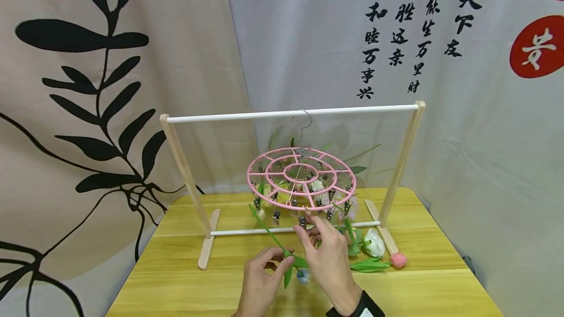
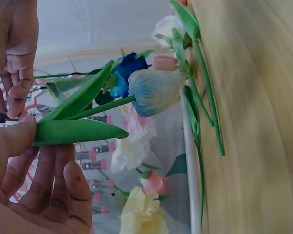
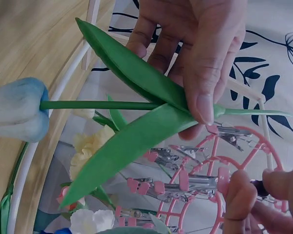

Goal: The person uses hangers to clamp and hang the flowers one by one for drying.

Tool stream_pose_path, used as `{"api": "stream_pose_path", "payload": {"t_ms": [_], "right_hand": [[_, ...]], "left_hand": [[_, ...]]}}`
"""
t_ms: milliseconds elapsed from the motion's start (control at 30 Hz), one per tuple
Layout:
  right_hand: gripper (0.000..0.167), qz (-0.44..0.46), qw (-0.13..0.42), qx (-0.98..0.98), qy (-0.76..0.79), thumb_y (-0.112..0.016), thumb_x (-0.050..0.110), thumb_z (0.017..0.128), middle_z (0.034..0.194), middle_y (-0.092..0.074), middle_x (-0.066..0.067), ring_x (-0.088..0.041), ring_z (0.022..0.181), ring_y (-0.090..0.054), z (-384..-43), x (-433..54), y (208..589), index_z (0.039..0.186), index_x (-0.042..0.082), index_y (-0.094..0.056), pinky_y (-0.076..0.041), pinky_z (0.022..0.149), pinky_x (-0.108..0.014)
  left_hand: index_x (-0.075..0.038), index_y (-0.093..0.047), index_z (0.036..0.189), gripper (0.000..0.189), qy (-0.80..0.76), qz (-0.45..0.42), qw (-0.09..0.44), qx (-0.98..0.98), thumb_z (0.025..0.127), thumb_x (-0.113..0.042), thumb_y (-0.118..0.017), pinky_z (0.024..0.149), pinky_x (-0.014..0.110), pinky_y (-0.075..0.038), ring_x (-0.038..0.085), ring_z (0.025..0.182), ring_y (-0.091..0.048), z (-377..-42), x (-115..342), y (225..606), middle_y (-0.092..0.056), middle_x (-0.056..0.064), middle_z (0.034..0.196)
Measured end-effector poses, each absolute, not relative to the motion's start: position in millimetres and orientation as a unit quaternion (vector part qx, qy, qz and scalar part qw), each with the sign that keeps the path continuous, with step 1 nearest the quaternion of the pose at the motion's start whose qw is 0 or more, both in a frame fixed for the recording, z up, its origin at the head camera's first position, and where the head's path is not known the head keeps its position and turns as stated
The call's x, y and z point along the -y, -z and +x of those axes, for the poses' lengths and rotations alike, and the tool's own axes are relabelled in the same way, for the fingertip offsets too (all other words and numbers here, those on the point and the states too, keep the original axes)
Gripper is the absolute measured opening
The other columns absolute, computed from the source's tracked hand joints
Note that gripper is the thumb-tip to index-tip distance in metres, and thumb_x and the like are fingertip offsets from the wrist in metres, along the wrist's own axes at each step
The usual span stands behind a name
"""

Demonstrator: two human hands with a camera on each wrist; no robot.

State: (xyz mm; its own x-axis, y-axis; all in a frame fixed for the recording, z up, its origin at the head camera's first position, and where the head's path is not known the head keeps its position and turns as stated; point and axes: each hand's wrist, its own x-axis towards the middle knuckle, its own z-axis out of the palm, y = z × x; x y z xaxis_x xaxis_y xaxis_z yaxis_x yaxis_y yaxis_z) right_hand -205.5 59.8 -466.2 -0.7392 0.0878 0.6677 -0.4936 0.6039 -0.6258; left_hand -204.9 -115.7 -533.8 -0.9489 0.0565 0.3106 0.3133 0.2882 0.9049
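Observation:
My left hand (image 1: 264,273) pinches the green stem of a pale blue and white tulip (image 2: 156,92) between thumb and finger, where its leaves (image 3: 132,151) branch. The bloom hangs low, and the bare stem end points up toward the hanging dryer. Above and to the right, my right hand (image 1: 328,258) pinches a metal clip (image 1: 302,221) at the front edge of the round pink clip dryer (image 1: 257,174). In the right wrist view, thumb and finger squeeze the clip's dark end beside the ring. The stem end lies near the clips, apart from the pinched one.
The dryer hangs by a hook from the white top rod (image 1: 361,109) of a wooden stand. Yellow, white, pink and dark blue flowers (image 2: 127,75) hang from its clips. A white flower (image 1: 374,243) and a pink bud (image 1: 398,260) lie at the stand's right foot.

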Motion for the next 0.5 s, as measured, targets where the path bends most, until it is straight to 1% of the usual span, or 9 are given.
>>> {"api": "stream_pose_path", "payload": {"t_ms": [133, 167, 200, 267, 367, 400, 433, 500], "right_hand": [[0.026, 0.121, 0.336, 0.822, -0.444, -0.088, 0.012, 0.105, 0.105, -0.084, -0.005, -0.005, 0.077, -0.077, -207, -64, 467, 0.129, 0.003, -0.083, -0.064, 0.068, -0.020], [0.024, 0.120, 0.332, 0.820, -0.451, -0.087, 0.011, 0.105, 0.103, -0.084, -0.004, -0.005, 0.077, -0.077, -207, -65, 467, 0.127, 0.004, -0.083, -0.063, 0.067, -0.021], [0.023, 0.120, 0.326, 0.817, -0.460, -0.087, 0.010, 0.105, 0.102, -0.084, -0.003, -0.005, 0.078, -0.078, -207, -67, 467, 0.127, 0.005, -0.083, -0.063, 0.066, -0.022], [0.021, 0.120, 0.314, 0.810, -0.480, -0.085, 0.007, 0.105, 0.102, -0.085, -0.003, -0.006, 0.078, -0.079, -207, -71, 466, 0.126, 0.006, -0.082, -0.059, 0.060, -0.023], [0.018, 0.118, 0.299, 0.801, -0.505, -0.083, 0.002, 0.105, 0.099, -0.086, -0.003, -0.006, 0.077, -0.080, -208, -75, 464, 0.123, 0.008, -0.083, -0.051, 0.051, -0.023], [0.018, 0.117, 0.296, 0.799, -0.511, -0.083, 0.000, 0.105, 0.097, -0.086, -0.003, -0.006, 0.076, -0.080, -208, -76, 463, 0.121, 0.008, -0.083, -0.049, 0.049, -0.023], [0.017, 0.117, 0.292, 0.797, -0.516, -0.083, -0.001, 0.105, 0.095, -0.086, -0.003, -0.006, 0.075, -0.080, -208, -77, 462, 0.119, 0.008, -0.083, -0.048, 0.048, -0.024], [0.018, 0.114, 0.287, 0.793, -0.524, -0.083, -0.005, 0.103, 0.092, -0.086, -0.002, -0.006, 0.073, -0.079, -209, -77, 461, 0.115, 0.009, -0.083, -0.052, 0.050, -0.024]], "left_hand": [[-0.026, -0.088, 0.108, 0.006, 0.587, -0.114, 0.107, 0.794, 0.103, -0.026, -0.092, 0.084, 0.024, -0.065, 0.004, 0.097, -0.079, -205, 113, 532, -0.090, 0.004, 0.117], [-0.027, -0.088, 0.108, 0.006, 0.588, -0.113, 0.109, 0.794, 0.103, -0.025, -0.092, 0.084, 0.024, -0.065, 0.003, 0.097, -0.078, -205, 112, 531, -0.090, 0.002, 0.117], [-0.029, -0.088, 0.107, 0.007, 0.589, -0.112, 0.109, 0.793, 0.103, -0.024, -0.092, 0.084, 0.024, -0.065, 0.003, 0.097, -0.078, -205, 111, 531, -0.090, 0.001, 0.116], [-0.030, -0.088, 0.107, 0.009, 0.589, -0.113, 0.111, 0.792, 0.103, -0.022, -0.092, 0.084, 0.024, -0.065, 0.003, 0.097, -0.078, -205, 109, 529, -0.089, -0.003, 0.114], [-0.031, -0.088, 0.108, 0.011, 0.591, -0.116, 0.109, 0.791, 0.104, -0.022, -0.091, 0.084, 0.024, -0.065, 0.003, 0.097, -0.079, -207, 107, 526, -0.089, -0.008, 0.114], [-0.031, -0.088, 0.108, 0.010, 0.591, -0.118, 0.106, 0.790, 0.104, -0.023, -0.091, 0.085, 0.025, -0.065, 0.003, 0.098, -0.079, -207, 106, 526, -0.089, -0.008, 0.115], [-0.030, -0.088, 0.109, 0.007, 0.591, -0.122, 0.106, 0.791, 0.104, -0.024, -0.090, 0.085, 0.025, -0.065, 0.003, 0.098, -0.079, -208, 105, 525, -0.089, -0.008, 0.115], [-0.029, -0.089, 0.109, 0.006, 0.590, -0.128, 0.106, 0.790, 0.104, -0.027, -0.090, 0.085, 0.025, -0.065, 0.003, 0.098, -0.079, -208, 103, 524, -0.089, -0.007, 0.115]]}}
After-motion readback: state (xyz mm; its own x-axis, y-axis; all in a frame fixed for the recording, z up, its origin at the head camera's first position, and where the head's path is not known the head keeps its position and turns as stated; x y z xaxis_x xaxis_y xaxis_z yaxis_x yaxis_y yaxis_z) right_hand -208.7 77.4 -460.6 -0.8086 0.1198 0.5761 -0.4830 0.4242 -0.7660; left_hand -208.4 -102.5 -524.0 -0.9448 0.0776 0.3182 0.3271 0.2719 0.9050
